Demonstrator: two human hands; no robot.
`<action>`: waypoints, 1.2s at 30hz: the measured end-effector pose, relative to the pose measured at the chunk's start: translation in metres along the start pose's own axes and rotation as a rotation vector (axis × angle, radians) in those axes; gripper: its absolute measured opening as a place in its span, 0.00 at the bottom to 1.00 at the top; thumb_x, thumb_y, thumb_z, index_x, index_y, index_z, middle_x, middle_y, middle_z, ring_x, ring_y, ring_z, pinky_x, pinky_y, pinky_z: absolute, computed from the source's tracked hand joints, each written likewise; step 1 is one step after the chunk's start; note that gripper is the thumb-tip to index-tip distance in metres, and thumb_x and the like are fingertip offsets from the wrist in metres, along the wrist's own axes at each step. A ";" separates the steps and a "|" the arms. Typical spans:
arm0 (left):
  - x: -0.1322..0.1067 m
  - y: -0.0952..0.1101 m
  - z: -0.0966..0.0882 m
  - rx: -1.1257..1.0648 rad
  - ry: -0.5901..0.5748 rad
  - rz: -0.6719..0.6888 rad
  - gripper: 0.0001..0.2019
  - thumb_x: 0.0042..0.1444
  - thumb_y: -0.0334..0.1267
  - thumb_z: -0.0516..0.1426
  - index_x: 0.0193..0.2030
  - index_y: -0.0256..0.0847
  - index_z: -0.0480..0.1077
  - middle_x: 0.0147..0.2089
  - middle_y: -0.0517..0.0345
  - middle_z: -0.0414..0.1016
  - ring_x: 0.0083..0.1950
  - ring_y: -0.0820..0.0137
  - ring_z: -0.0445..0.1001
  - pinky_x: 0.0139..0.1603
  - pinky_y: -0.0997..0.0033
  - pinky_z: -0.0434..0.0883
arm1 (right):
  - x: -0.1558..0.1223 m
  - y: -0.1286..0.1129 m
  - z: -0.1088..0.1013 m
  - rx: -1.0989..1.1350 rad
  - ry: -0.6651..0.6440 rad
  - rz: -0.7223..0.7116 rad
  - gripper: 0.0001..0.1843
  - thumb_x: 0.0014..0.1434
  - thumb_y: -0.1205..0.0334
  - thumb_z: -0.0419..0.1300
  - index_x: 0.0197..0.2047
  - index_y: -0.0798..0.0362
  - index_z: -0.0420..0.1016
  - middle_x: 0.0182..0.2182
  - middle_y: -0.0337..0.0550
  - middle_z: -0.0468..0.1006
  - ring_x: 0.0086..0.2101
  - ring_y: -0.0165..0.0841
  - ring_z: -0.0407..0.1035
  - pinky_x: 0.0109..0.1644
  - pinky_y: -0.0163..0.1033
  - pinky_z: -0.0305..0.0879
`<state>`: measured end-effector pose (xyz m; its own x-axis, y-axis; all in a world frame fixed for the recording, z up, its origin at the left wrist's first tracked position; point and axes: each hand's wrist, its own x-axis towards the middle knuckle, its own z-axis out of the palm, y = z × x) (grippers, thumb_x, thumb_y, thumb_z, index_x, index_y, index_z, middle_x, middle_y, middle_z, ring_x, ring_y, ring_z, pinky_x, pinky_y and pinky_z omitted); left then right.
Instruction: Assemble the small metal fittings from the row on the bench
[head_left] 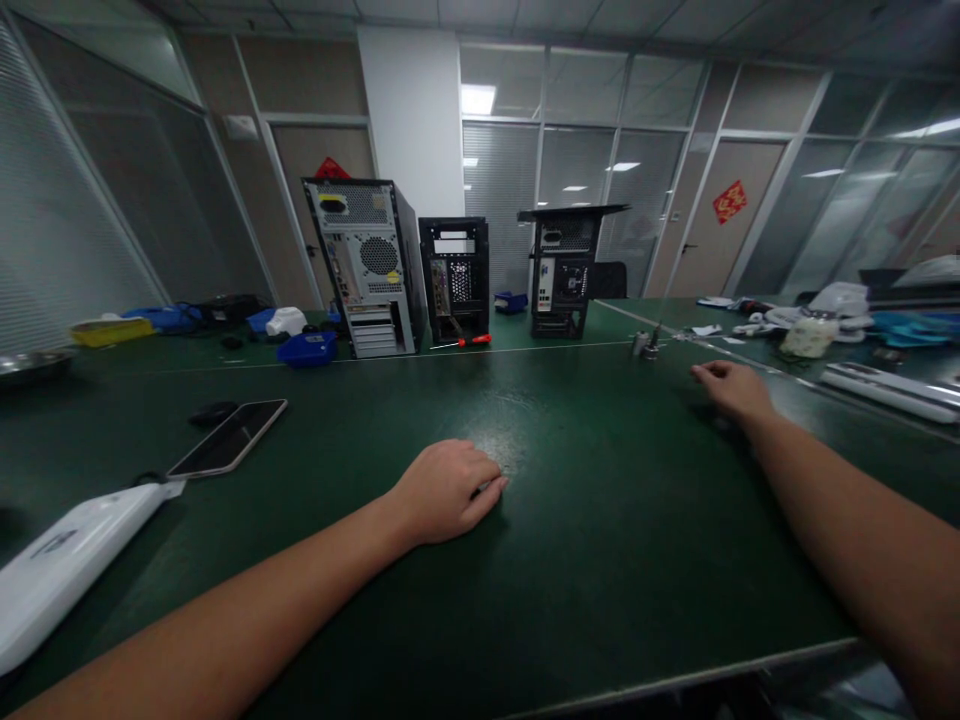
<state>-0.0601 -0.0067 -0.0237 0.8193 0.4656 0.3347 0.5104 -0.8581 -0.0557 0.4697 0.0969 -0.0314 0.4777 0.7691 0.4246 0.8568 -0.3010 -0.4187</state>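
Observation:
My left hand [448, 490] rests on the green tabletop [585, 560] near the middle. Its fingers are curled with the thumb against them, and nothing shows in the small gap between. Further right, my right hand [733, 390] is low over the table, fingers bent and tips together; whatever they hold, if anything, is hidden. Two small metal pieces [645, 346] stand beyond it to the left. Across the table stand a large computer case [379, 265], a smaller black case [459, 265] and another black case [561, 270] with a panel lying on top. A red-handled screwdriver [474, 341] lies before the middle one.
On the left lie a phone [231, 438], a dark mouse [213, 413], a white device [71, 560], a blue bin [307, 348], a yellow tray [111, 331] and a metal bowl [34, 368]. At right are a jar [810, 335], white cloths and a long white bar [892, 392].

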 end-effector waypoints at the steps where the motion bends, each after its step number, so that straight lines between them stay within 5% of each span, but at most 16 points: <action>1: 0.000 0.001 -0.001 -0.001 0.000 -0.002 0.15 0.70 0.39 0.50 0.34 0.40 0.73 0.30 0.58 0.74 0.33 0.67 0.70 0.38 0.65 0.63 | -0.002 -0.004 -0.006 0.028 0.011 0.051 0.22 0.64 0.48 0.58 0.48 0.55 0.83 0.42 0.57 0.83 0.39 0.43 0.73 0.42 0.44 0.61; 3: 0.000 0.002 -0.003 -0.008 0.001 -0.008 0.15 0.70 0.39 0.50 0.34 0.40 0.73 0.31 0.58 0.74 0.33 0.67 0.70 0.37 0.65 0.64 | -0.004 -0.011 -0.017 0.102 0.054 0.112 0.22 0.59 0.48 0.63 0.49 0.54 0.84 0.42 0.54 0.84 0.40 0.41 0.74 0.43 0.43 0.62; 8: 0.000 0.003 -0.004 -0.024 0.006 -0.015 0.15 0.70 0.39 0.51 0.35 0.39 0.74 0.31 0.57 0.75 0.33 0.67 0.70 0.38 0.65 0.64 | -0.009 -0.014 -0.033 0.221 0.149 -0.004 0.19 0.56 0.55 0.69 0.49 0.53 0.84 0.41 0.51 0.85 0.42 0.38 0.76 0.47 0.39 0.64; 12: 0.000 0.003 -0.002 -0.032 0.011 -0.012 0.14 0.70 0.38 0.51 0.36 0.39 0.74 0.31 0.57 0.75 0.33 0.67 0.71 0.38 0.65 0.65 | -0.007 -0.006 -0.032 0.098 -0.013 -0.128 0.20 0.61 0.55 0.64 0.55 0.51 0.82 0.47 0.52 0.83 0.44 0.39 0.75 0.47 0.41 0.62; 17: 0.006 0.008 -0.003 -0.033 0.016 -0.011 0.14 0.70 0.38 0.51 0.34 0.39 0.74 0.31 0.57 0.75 0.33 0.68 0.70 0.38 0.66 0.65 | -0.005 -0.001 -0.024 -0.054 -0.294 -0.207 0.16 0.60 0.58 0.64 0.50 0.52 0.84 0.46 0.52 0.83 0.42 0.41 0.73 0.46 0.42 0.61; 25: 0.006 0.010 -0.005 -0.035 0.003 -0.011 0.14 0.70 0.38 0.51 0.36 0.39 0.74 0.32 0.57 0.76 0.34 0.67 0.71 0.38 0.66 0.65 | -0.009 -0.015 -0.034 -0.053 -0.289 -0.251 0.15 0.58 0.58 0.66 0.47 0.54 0.84 0.44 0.52 0.83 0.43 0.41 0.74 0.48 0.42 0.61; 30: 0.004 0.009 -0.005 -0.019 0.003 -0.011 0.14 0.70 0.38 0.51 0.35 0.40 0.73 0.31 0.57 0.75 0.34 0.67 0.71 0.38 0.66 0.66 | -0.008 -0.023 -0.044 -0.064 -0.471 -0.241 0.12 0.54 0.62 0.70 0.43 0.54 0.85 0.41 0.49 0.84 0.39 0.37 0.75 0.47 0.40 0.62; 36: 0.007 0.010 -0.004 -0.049 -0.013 -0.022 0.14 0.70 0.38 0.50 0.36 0.39 0.74 0.31 0.57 0.75 0.34 0.66 0.71 0.38 0.66 0.65 | -0.003 -0.013 -0.042 -0.130 -0.480 -0.240 0.10 0.52 0.66 0.70 0.40 0.53 0.85 0.41 0.48 0.84 0.38 0.37 0.75 0.46 0.40 0.63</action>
<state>-0.0503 -0.0128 -0.0177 0.8116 0.4870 0.3226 0.5152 -0.8571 -0.0021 0.4657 0.0747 0.0068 0.1496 0.9863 0.0693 0.9623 -0.1292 -0.2394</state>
